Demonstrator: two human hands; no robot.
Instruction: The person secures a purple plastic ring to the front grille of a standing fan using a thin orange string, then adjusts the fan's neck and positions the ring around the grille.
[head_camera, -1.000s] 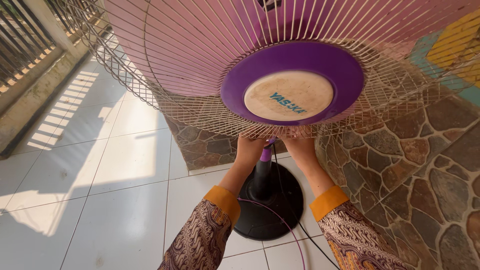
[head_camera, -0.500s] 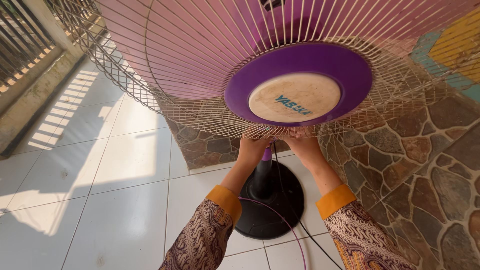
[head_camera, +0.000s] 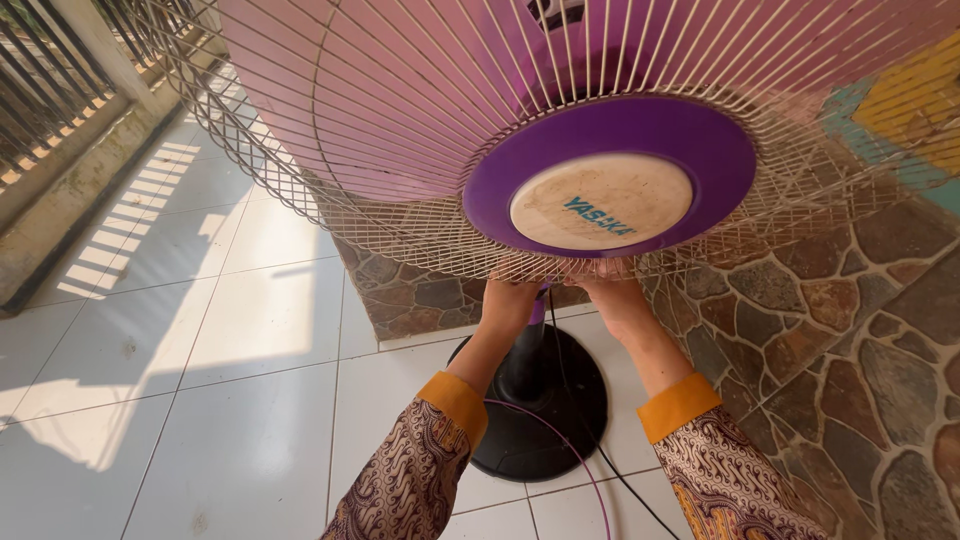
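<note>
Fingers (head_camera: 520, 272) under fan grille (head_camera: 400, 200), wrists raised

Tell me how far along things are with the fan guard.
Nothing looks done yet: the wire front guard sits closed over the pink blades, its purple centre cap in place. In hand: the left hand and right hand both reach under the guard's bottom edge, fingers hidden behind the wires, so what they grip cannot be told. The fan stands upright on its black base.
</note>
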